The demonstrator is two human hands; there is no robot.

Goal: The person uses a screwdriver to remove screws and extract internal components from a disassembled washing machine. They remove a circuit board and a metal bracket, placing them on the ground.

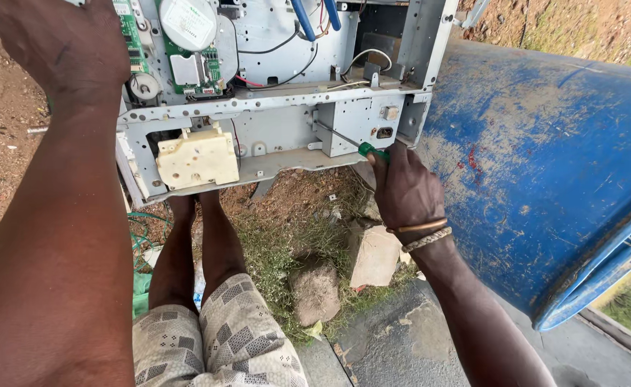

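In the head view, a green-handled screwdriver (362, 147) is gripped in the closed right hand (401, 190), its tip at the grey metal appliance chassis (279, 132), which is steadied by the left hand (61, 46), grip unclear; screw work is judged underway, calling for firm, aligned turning.

A scuffed blue plastic drum (545, 172) is lying on its side to the right, while pale stones (373, 254) are sitting among dry grass (276, 247) beside a grey concrete slab (394, 337).

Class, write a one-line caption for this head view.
Right hand drives a green-handled screwdriver into a grey metal chassis; left hand steadies its top.
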